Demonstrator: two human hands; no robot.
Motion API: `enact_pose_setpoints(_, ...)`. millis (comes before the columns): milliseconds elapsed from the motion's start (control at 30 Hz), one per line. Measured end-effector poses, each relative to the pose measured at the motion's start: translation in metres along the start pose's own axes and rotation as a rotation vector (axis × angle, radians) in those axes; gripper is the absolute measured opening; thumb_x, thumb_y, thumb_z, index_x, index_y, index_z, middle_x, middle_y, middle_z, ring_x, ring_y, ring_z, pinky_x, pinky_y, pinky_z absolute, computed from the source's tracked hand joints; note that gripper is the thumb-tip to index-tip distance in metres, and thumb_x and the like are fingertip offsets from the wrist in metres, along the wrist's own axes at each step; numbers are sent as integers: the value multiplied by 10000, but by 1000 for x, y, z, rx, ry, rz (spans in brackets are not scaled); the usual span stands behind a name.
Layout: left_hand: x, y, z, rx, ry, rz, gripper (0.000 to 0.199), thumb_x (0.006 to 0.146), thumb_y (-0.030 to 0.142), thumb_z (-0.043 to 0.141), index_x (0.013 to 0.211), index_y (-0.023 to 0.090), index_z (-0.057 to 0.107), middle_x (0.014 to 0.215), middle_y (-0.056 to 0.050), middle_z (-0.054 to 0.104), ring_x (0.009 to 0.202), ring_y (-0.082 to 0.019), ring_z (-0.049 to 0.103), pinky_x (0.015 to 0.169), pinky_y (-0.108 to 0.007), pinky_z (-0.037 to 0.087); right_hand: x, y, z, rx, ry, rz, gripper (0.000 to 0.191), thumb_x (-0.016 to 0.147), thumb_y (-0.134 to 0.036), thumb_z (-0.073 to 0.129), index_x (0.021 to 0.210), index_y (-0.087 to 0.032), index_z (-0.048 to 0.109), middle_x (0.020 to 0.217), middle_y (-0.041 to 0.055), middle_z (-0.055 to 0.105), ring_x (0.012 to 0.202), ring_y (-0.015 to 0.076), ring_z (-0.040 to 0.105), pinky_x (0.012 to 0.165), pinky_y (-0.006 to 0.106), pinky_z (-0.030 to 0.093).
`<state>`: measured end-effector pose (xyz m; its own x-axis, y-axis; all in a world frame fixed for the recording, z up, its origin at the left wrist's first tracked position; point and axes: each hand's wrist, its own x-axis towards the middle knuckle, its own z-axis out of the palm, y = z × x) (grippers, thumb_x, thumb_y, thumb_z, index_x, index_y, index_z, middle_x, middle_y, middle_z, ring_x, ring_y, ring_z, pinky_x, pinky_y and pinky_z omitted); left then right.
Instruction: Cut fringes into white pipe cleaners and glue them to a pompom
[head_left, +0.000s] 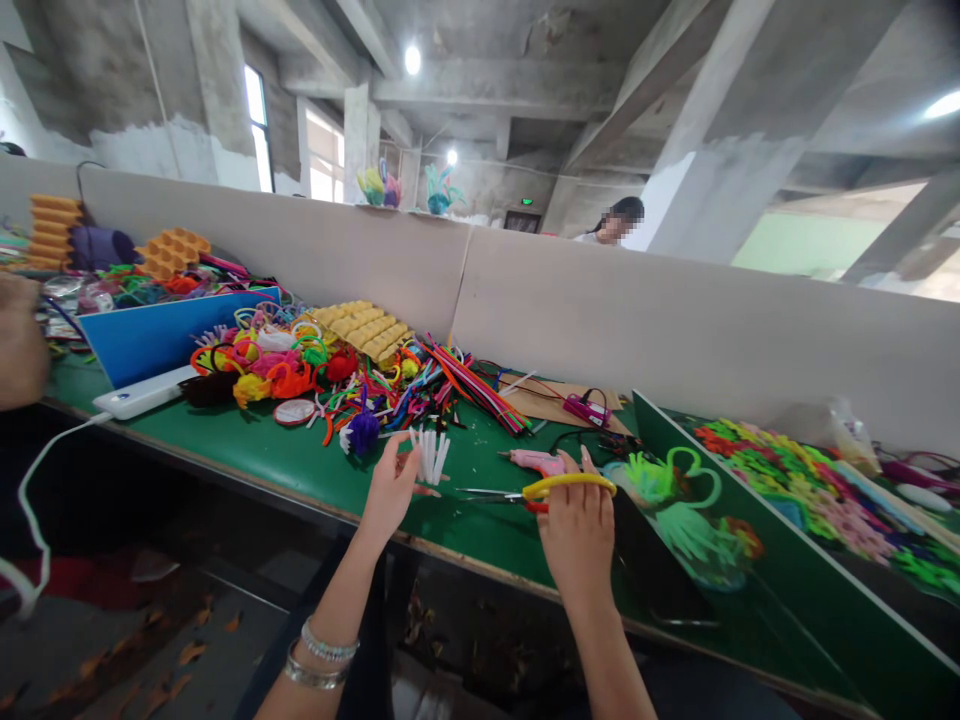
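Note:
White fuzzy strips [431, 457] stand in a fringed row, pinched in my left hand [395, 475] over the green table [300, 470]. Scissors with yellow and red handles [570, 487] are in my right hand [577, 530], its fingers wrapped through the handles. The blades point left toward the strips and look slightly parted, without touching them. Just beyond my right hand lies a pink glue gun [536, 461]. A purple fuzzy ball [364, 432] sits left of the strips.
A colourful heap of fuzzy stems [480, 385] covers the table's back. Green fuzzy pieces [694, 540] and a dark tablet [660, 570] are at right, beside a green divider [787, 560]. A blue divider [172, 335] stands left. Another person's hand [21, 345] shows at far left.

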<state>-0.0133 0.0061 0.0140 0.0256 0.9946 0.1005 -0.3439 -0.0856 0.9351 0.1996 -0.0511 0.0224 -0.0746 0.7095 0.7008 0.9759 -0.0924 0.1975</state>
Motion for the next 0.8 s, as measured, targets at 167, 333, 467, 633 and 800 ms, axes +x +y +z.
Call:
enact_pose_setpoints(167,5,-3,0,-133,2,-125,302,733,307,553,989,177,459,778,-41,666,637,-177,663,534,-266,534,0,0,0,19,35,48,470,696,-97,395,1165,-113,400,1306,155,367,1222,310,276,945,483,280)
enact_pose_setpoints(333,8,-6,-3,-252,-8,-209,297,747,270,548,1012,156,478,876,-97,675,705,-202,668,640,-338,543,0,-1,-1,32,45,38,476,695,-81,394,1169,-120,397,1299,163,376,1196,306,323,936,486,295)
enact_pose_setpoints(467,6,-3,-4,-312,-68,-252,285,756,234,529,1025,147,494,1009,-136,642,795,-226,656,710,-384,531,0,0,-2,26,32,20,462,698,-62,388,1158,-113,404,1282,162,394,1197,305,316,938,478,295)
enact_pose_setpoints(633,4,2,-3,-352,-72,-268,255,779,229,487,1016,139,504,1069,-147,614,839,-233,644,745,-396,521,0,2,-2,26,31,30,433,696,-73,400,1128,-98,413,1245,175,417,1189,320,308,939,479,285)
enact_pose_setpoints(800,3,3,-3,-337,-89,-270,250,778,190,472,1019,135,508,1108,-142,592,843,-231,642,721,-386,533,-1,6,3,-10,32,123,308,714,-186,460,1007,-91,453,1059,211,504,1046,348,425,856,489,339)
